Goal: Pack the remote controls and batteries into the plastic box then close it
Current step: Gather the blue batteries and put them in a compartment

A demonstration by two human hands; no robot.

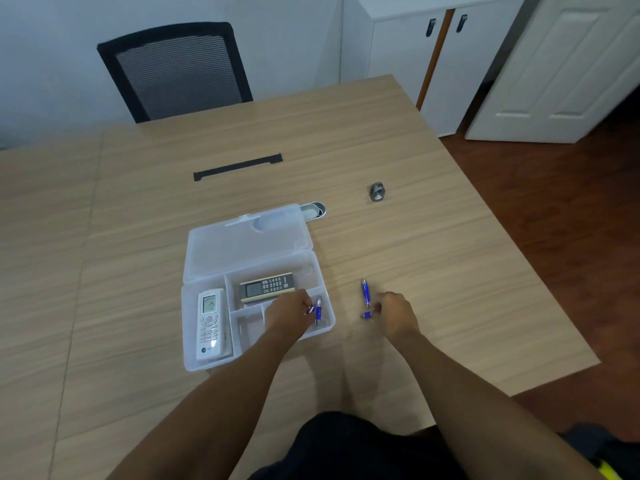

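We lower our left hand (pixel 289 315), its grip clamped on 1 battery (pixel 309 309), gently into the box (pixel 194 355), while our right hand (pixel 394 315) pinches another battery (pixel 367 315) off the desk (pixel 415 237).

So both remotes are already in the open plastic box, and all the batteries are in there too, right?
Not all. The head view shows both remotes, white and dark, in the open plastic box. But one blue battery lies on the table and the right hand is at another outside the box.
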